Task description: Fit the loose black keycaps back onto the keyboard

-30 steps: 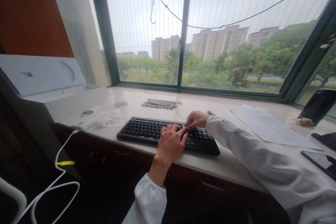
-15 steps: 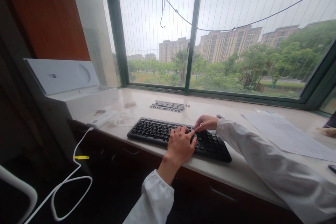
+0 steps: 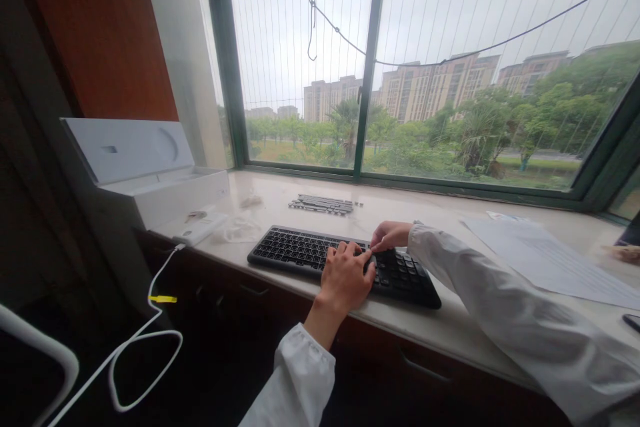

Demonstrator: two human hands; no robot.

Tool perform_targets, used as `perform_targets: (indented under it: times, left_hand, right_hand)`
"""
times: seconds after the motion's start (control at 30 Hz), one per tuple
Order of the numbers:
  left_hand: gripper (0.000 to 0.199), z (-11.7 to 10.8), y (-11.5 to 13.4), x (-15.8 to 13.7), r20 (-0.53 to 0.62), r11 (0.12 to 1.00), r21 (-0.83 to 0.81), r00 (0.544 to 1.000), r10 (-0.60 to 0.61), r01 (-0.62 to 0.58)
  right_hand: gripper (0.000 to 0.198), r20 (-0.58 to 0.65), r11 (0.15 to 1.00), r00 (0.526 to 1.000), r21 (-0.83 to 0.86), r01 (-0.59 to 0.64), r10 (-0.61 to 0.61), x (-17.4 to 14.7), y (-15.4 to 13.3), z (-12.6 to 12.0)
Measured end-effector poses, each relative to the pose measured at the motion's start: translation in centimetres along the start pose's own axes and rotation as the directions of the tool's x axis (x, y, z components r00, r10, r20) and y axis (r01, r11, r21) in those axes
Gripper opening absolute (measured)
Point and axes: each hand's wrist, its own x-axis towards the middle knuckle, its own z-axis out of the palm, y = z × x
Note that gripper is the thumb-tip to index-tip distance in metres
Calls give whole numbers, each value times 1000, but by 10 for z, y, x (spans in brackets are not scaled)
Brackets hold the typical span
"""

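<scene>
A black keyboard (image 3: pixel 287 248) lies slightly slanted near the front edge of the counter. Pale-edged squares show over its left part, and dark keys on its right part. My left hand (image 3: pixel 347 273) rests over its middle, fingers bent and apart, the index finger stretched toward my right hand's fingertips. My right hand (image 3: pixel 391 236) reaches in from the right, thumb and fingers pinched together at the keyboard's upper middle. Whatever is between those fingertips is too small to make out. Behind the keyboard lie grey keycaps (image 3: pixel 325 204) grouped in rows.
An open white box (image 3: pixel 170 190) stands at the left, beside a white power strip (image 3: pixel 200 227) with a plugged-in cable (image 3: pixel 161 310). Clear plastic (image 3: pixel 241 229) lies near it. Paper sheets (image 3: pixel 540 260) cover the right side. A window (image 3: pixel 300 27) rises behind.
The view has shifted slightly, moving the scene a little right and down. Both hands stay at the same spot on the keyboard, with hardly any finger movement.
</scene>
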Motion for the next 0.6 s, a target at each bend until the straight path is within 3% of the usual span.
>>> perform_targets:
  times: [0.37,0.6]
  left_hand:
    - [32,-2,0,-1,5,1000,-2,1000,-2,3]
    - [30,1,-2,-1,-16,1000,-22,1000,5,-6]
  right_hand:
    - [29,7,999,1000,-40,-18,19,1,-4,-1]
    - [24,-76,983,991,-153,99,-112,2,0,2]
